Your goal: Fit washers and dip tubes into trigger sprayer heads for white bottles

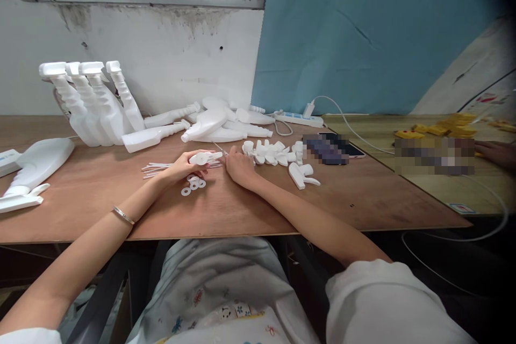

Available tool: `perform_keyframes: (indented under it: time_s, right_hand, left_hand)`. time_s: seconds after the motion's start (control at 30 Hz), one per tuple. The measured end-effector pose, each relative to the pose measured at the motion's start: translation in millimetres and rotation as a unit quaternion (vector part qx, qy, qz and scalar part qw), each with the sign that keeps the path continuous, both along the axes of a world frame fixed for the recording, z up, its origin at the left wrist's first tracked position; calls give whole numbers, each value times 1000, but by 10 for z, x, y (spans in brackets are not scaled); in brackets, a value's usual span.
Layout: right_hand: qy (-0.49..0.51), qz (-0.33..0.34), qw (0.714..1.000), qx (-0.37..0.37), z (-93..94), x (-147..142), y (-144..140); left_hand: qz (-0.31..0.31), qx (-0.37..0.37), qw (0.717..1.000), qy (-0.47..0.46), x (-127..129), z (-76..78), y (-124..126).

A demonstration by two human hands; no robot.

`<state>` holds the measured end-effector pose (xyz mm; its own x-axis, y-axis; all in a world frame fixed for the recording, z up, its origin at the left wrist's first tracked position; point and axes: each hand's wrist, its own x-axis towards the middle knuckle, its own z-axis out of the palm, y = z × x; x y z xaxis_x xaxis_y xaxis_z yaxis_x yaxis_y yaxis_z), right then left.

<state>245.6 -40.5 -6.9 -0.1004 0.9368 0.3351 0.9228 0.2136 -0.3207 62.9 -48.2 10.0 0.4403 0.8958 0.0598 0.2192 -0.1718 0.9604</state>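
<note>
My left hand (183, 166) is closed around a white trigger spray head (199, 158), held just above the table. Close to its right, my right hand (241, 167) has its fingers pinched on a thin stick-like piece (219, 148) that points up to the left; its exact kind is too small to make out. Below my left hand lie several flat white ring washers (193, 185). Thin white dip tubes (155, 168) lie on the table under and beside that hand. Just right of my right hand is a row of white spray heads (270, 152), with another spray head (300, 174) lying nearer me.
White spray bottles (97, 107) lean upright against the wall at left. More white bottles (213, 121) lie in a pile behind my hands. A bottle (40, 164) lies far left. Phones (355, 148), a power strip (298, 118) and a co-worker's hand (497, 151) are at right.
</note>
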Motion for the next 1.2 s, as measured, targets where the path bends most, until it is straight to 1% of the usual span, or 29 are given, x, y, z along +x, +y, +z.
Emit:
perform_keyframes:
  time_s: [0.1, 0.2, 0.3, 0.43, 0.53, 0.63, 0.87, 1.03, 1.2]
  right_hand:
    - [70, 11, 997, 38, 20, -7, 0]
    - [133, 46, 986, 90, 48, -16, -53]
    - [173, 97, 971, 135, 66, -32, -154]
    - [212, 189, 939, 196, 55, -73, -273]
    - [209, 212, 932, 205, 32, -102, -310]
    - [206, 213, 931, 214, 15, -111, -318]
    - [189, 191, 936, 227, 4, -94, -309]
    - [162, 172, 943, 234, 27, -87, -294]
    - [121, 168, 950, 234, 42, -87, -285]
  left_hand:
    - [4, 7, 1000, 7, 3, 19, -8]
    - [32, 28, 999, -1, -4, 37, -1]
    - [88, 60, 994, -15, -42, 40, 53]
    - [172, 95, 980, -33, -133, 4, 184]
    - [223, 115, 967, -50, -195, -30, 265]
    - [246, 129, 959, -59, -226, -46, 297]
    - [255, 145, 955, -46, -228, -56, 295]
    - [252, 162, 954, -21, -224, -81, 305]
    - [241, 191, 951, 31, -214, -97, 278]
